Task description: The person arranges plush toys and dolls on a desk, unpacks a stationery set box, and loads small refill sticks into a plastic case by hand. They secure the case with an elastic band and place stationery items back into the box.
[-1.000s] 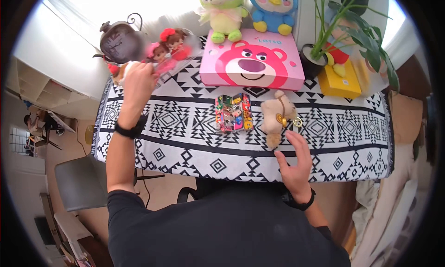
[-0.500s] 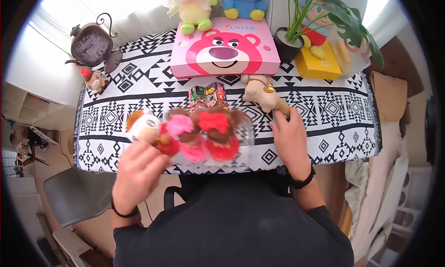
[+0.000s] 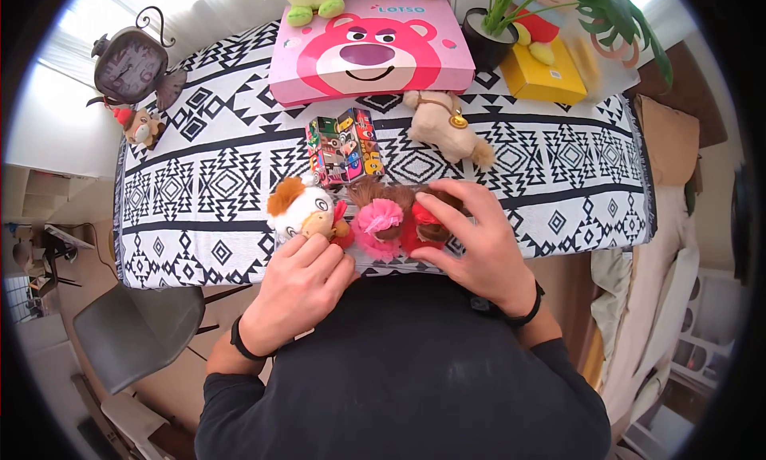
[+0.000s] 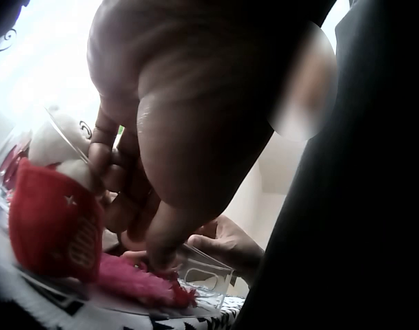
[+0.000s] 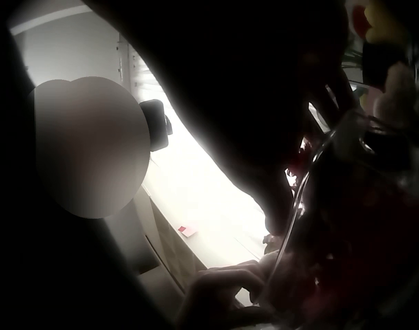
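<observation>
A clear plastic tray (image 4: 213, 275) lies at the table's front edge, close to my body. Inside it are a white-and-brown plush toy (image 3: 299, 209), a doll with a pink bow (image 3: 380, 217) and a doll with a red bow (image 3: 428, 225). My left hand (image 3: 299, 280) grips the tray's near-left side with curled fingers, just below the plush toy's head. At the tray's right end, the bent thumb and fingers of my right hand (image 3: 483, 248) hold it beside the red-bowed doll. A red cloth piece (image 4: 55, 223) shows large in the left wrist view.
Behind the tray stand small colourful boxes (image 3: 345, 146) and a beige plush animal (image 3: 447, 129). Further back are a large pink bear box (image 3: 371, 53), a potted plant (image 3: 488, 37) and a yellow box (image 3: 544, 73). A clock (image 3: 132, 65) and small plush (image 3: 141, 129) sit left.
My left hand has brought the tray of dolls from the back left to the front edge. My right hand has left the beige plush animal, which now sits turned, and come to the tray.
</observation>
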A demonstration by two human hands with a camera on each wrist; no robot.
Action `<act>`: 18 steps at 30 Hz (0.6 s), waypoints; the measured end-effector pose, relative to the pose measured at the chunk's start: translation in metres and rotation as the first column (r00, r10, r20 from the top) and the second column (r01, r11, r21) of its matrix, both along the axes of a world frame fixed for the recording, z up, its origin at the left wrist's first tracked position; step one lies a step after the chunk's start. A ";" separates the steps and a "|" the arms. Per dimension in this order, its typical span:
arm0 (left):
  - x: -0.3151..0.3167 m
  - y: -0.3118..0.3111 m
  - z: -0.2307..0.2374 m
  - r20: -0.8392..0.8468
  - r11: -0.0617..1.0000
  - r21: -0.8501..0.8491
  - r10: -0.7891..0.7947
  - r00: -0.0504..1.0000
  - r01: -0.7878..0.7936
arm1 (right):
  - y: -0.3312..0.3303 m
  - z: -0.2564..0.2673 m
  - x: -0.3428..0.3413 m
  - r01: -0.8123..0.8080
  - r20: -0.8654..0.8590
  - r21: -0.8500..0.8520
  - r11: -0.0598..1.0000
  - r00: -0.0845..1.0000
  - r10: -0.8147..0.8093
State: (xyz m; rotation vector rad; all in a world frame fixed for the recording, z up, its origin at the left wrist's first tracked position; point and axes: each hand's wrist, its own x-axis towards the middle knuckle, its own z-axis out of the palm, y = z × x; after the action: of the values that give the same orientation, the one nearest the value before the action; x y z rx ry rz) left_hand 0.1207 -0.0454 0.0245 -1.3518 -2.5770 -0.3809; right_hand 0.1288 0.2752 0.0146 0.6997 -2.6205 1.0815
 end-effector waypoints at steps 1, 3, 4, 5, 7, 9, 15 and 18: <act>0.001 0.002 0.003 0.012 1.000 0.029 0.005 1.000 -0.005 | -0.005 -0.001 -0.002 -0.004 -0.033 0.069 0.998 0.999 0.006; 0.002 0.003 0.003 0.023 0.998 0.058 0.015 1.000 -0.016 | -0.014 0.001 -0.007 -0.015 -0.067 0.155 0.988 0.997 0.026; 0.002 0.002 0.000 0.011 0.996 0.089 0.007 1.000 -0.008 | -0.018 0.003 -0.010 -0.020 -0.067 0.154 0.988 0.997 0.030; 0.002 0.001 -0.002 -0.002 0.993 0.120 0.000 1.000 0.000 | -0.023 0.003 -0.013 -0.043 -0.075 0.179 0.983 0.996 0.057; 0.004 0.002 -0.007 -0.010 0.993 0.118 0.016 1.000 -0.015 | -0.033 0.007 -0.018 -0.085 -0.093 0.245 0.966 0.989 0.111; 0.005 0.004 -0.010 -0.023 0.992 0.123 0.021 1.000 -0.018 | -0.039 -0.006 -0.024 -0.108 -0.115 0.297 0.949 0.982 0.147; 0.008 0.009 -0.019 -0.059 0.989 0.128 0.081 0.995 -0.073 | -0.037 -0.015 -0.037 -0.203 -0.202 0.291 0.935 0.942 0.267; 0.009 0.009 -0.020 -0.054 0.987 0.139 0.083 0.995 -0.075 | -0.034 -0.018 -0.037 -0.191 -0.194 0.213 0.958 0.953 0.233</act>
State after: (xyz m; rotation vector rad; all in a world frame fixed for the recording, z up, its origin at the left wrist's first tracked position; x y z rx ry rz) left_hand 0.1297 -0.0366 0.0041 -1.1930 -2.4967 -0.4868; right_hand 0.0915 0.2413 -0.0032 1.0991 -2.5224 0.7561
